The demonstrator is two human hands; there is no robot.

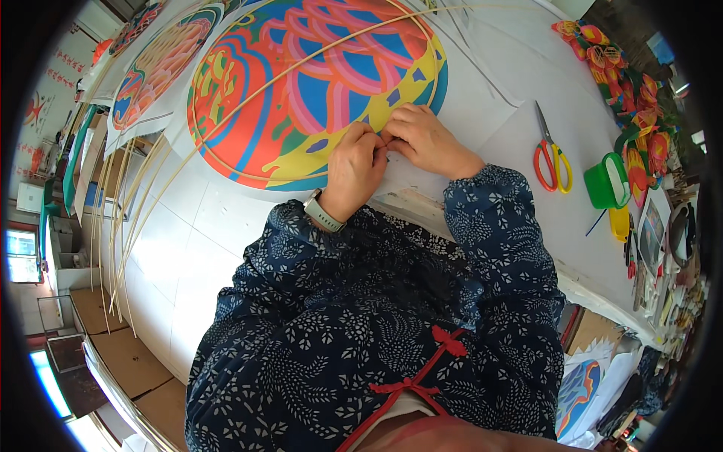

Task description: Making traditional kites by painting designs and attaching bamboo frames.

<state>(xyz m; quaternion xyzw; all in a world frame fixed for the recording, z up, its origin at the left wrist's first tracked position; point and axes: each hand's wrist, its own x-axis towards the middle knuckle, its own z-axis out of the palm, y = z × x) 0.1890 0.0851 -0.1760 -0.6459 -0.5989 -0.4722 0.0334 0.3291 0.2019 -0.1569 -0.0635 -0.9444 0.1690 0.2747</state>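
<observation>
Item: painted paper disc (301,90) on a thin bamboo hoop (197,113), flat on my white table (188,226). My left hand (354,169) and right hand (429,139) pinch its near rim together. I judge it light, tearable; grip at the hoop.

Matt printed paper disc (316,83), thin pale bamboo strips (120,218), glossy plastic-handled metal scissors (552,154), smooth white table (188,248)

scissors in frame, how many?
1. The red-and-yellow-handled scissors lie closed on the white table, right of the right hand. More may hide in the clutter at the right edge.
</observation>
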